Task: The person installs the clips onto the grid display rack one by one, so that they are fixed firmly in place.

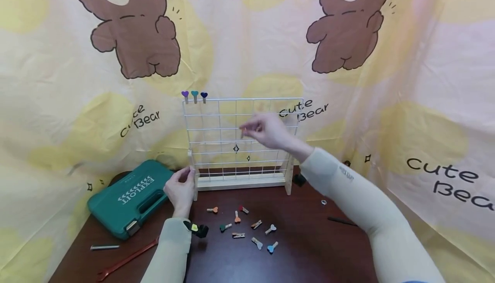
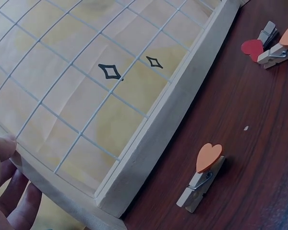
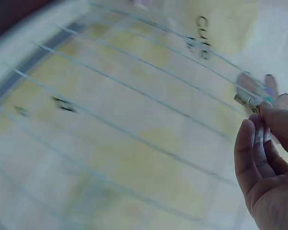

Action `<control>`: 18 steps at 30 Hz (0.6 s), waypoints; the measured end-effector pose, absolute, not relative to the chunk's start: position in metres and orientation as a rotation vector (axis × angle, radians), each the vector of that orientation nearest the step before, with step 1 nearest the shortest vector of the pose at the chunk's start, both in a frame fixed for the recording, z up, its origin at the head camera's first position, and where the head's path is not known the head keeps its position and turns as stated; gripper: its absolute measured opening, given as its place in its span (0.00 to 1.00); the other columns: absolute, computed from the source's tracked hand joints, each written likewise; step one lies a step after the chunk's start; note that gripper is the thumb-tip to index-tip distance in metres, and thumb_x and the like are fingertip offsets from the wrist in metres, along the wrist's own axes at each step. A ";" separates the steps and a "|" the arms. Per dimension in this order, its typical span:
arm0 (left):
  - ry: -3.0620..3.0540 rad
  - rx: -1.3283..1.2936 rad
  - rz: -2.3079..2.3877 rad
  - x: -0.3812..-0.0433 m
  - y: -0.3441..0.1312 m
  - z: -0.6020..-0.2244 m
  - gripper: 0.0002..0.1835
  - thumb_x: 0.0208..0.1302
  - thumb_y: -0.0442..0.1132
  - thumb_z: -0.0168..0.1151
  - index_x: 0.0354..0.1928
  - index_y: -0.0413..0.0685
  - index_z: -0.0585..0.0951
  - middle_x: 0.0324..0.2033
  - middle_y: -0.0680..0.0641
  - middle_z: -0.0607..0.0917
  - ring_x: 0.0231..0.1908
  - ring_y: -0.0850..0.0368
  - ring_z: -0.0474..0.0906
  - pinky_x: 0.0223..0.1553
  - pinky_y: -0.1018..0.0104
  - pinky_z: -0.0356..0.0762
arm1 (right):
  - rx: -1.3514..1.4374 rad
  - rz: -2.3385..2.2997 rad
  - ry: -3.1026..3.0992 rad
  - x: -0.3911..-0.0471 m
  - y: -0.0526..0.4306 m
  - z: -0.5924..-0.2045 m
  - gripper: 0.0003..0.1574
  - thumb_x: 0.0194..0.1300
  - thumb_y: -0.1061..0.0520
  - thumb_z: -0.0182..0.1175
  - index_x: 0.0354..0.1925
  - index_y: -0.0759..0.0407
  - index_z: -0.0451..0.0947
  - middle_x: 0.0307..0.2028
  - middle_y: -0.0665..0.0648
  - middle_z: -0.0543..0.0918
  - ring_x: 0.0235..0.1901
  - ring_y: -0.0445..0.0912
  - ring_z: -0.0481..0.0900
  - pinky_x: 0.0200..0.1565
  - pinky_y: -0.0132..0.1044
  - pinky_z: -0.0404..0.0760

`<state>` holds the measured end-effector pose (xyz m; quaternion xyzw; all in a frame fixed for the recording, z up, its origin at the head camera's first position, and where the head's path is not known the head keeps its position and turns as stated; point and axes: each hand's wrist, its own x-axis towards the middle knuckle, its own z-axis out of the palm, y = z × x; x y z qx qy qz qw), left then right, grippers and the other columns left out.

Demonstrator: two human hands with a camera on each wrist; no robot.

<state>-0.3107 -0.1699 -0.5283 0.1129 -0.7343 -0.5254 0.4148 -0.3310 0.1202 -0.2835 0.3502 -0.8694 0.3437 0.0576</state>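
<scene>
A white wire grid rack in a wooden stand stands on the table. My left hand holds the stand's left side post, thumb in front and fingers behind it. Raised before the grid, my right hand pinches a small wooden clothespin between thumb and fingertips; the fingers hide much of it. Three clothespins with heart tops, purple, teal and dark blue, sit clipped on the left end of the top wire.
Several heart clothespins lie before the stand, among them an orange one, a red one and a blue one. On the left are a green tool case, a red wrench and a bolt. A dark rod lies right.
</scene>
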 end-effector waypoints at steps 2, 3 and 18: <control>-1.845 0.288 -1.322 -0.312 -0.170 -0.529 0.10 0.62 0.43 0.80 0.42 0.46 0.94 0.39 0.44 0.93 0.42 0.46 0.88 0.46 0.57 0.74 | 1.076 0.976 -2.601 -0.337 0.107 -0.257 0.12 0.73 0.60 0.68 0.53 0.57 0.89 0.41 0.49 0.89 0.39 0.44 0.85 0.42 0.36 0.85; -1.846 0.288 -1.319 -0.312 -0.170 -0.529 0.10 0.62 0.42 0.81 0.42 0.46 0.94 0.39 0.44 0.93 0.42 0.46 0.88 0.46 0.57 0.74 | 1.085 0.957 -2.582 -0.340 0.101 -0.246 0.12 0.74 0.60 0.67 0.53 0.58 0.89 0.41 0.50 0.88 0.40 0.44 0.84 0.43 0.36 0.84; -1.822 0.281 -1.326 -0.314 -0.172 -0.532 0.10 0.61 0.40 0.81 0.43 0.46 0.94 0.38 0.44 0.93 0.40 0.46 0.88 0.43 0.61 0.74 | 1.124 0.743 -2.498 -0.382 0.035 -0.202 0.08 0.73 0.62 0.67 0.44 0.58 0.93 0.37 0.52 0.87 0.39 0.44 0.84 0.44 0.35 0.81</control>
